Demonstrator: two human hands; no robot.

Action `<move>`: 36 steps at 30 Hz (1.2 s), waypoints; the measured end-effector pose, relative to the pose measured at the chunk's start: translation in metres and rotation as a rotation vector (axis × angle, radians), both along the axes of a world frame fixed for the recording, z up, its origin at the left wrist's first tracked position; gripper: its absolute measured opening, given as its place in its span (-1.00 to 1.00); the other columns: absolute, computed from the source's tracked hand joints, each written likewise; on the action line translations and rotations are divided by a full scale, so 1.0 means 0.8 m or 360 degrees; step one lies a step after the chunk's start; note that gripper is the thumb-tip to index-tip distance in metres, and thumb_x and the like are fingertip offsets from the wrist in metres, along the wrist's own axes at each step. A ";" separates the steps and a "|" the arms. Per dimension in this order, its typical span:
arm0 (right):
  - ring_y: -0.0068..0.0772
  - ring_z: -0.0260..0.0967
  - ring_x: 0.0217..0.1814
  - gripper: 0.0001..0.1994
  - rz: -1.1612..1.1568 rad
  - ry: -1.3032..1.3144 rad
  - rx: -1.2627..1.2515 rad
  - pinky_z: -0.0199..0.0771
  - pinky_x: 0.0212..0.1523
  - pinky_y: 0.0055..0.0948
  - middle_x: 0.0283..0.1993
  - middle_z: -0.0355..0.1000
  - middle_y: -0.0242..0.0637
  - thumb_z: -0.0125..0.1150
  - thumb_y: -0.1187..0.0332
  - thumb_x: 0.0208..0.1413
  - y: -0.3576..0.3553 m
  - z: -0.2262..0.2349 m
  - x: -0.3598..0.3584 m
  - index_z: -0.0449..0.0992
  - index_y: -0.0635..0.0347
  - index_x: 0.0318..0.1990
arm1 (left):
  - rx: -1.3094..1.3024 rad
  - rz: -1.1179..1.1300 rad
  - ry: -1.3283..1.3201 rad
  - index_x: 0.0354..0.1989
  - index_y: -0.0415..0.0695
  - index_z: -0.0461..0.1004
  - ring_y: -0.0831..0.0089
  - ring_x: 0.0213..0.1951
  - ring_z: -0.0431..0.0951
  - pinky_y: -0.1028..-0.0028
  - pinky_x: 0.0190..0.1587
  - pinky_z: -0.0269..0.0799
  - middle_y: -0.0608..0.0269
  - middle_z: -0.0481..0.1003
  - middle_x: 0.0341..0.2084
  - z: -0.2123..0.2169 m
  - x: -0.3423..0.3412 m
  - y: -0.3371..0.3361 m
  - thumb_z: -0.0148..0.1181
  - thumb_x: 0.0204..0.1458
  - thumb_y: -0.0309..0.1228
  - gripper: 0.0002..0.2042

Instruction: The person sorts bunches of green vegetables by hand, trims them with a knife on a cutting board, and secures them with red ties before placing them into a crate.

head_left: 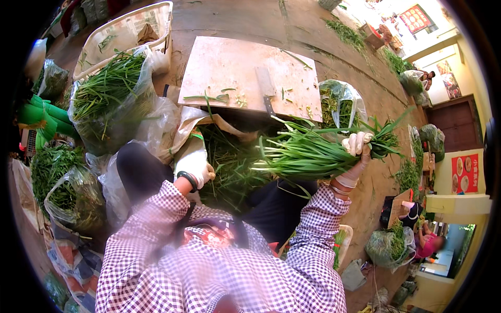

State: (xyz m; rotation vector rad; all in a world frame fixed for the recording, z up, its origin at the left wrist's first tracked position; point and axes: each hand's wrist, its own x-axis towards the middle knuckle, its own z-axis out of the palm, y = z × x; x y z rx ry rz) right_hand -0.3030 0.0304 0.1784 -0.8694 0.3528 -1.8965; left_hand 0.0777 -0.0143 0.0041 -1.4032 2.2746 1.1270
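Green chive bundle [308, 154] in right hand [356, 151] overhangs cutting board [229, 68] edge.

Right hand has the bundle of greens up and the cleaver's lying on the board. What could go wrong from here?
1. The right hand grips the bundle of greens near one end, so the long free ends hang out sideways; loose stalks may slip into the pile of greens below.
2. The cleaver lies on the cutting board with its handle at the near edge; a swinging bundle or reaching left hand might knock it off toward the lap.
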 end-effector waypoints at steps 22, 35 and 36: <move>-0.53 0.14 -0.55 -0.81 -0.0035 0.0416 0.0385 0.20 -0.46 -0.46 -0.49 0.27 -0.42 0.31 0.34 0.14 -0.005 -0.024 0.054 0.47 0.22 -0.21 | -0.0196 0.0415 0.1536 -0.38 -0.21 0.47 0.31 -0.39 0.44 0.39 -0.28 0.37 0.20 0.43 -0.49 0.055 -0.117 0.049 0.26 0.05 -0.39 -0.85; -0.66 -0.02 -0.51 -0.87 -0.0064 0.0057 0.0267 0.08 -0.44 -0.61 -0.50 0.11 -0.54 0.22 0.34 0.21 0.016 -0.021 0.008 0.46 0.15 -0.18 | 0.1407 0.0083 0.1101 -0.29 -0.17 0.49 0.37 -0.24 0.53 0.30 -0.12 0.44 0.23 0.58 -0.34 0.000 0.011 0.020 0.23 0.15 -0.27 -0.79; -0.66 -0.02 -0.51 -0.88 -0.0055 0.0040 0.0256 0.08 -0.44 -0.61 -0.50 0.11 -0.54 0.22 0.35 0.22 0.017 -0.018 0.011 0.46 0.15 -0.18 | 0.0931 -0.0150 0.0624 -0.23 -0.19 0.50 0.34 -0.22 0.54 0.31 -0.09 0.44 0.21 0.58 -0.31 0.006 0.010 0.014 0.24 0.14 -0.23 -0.75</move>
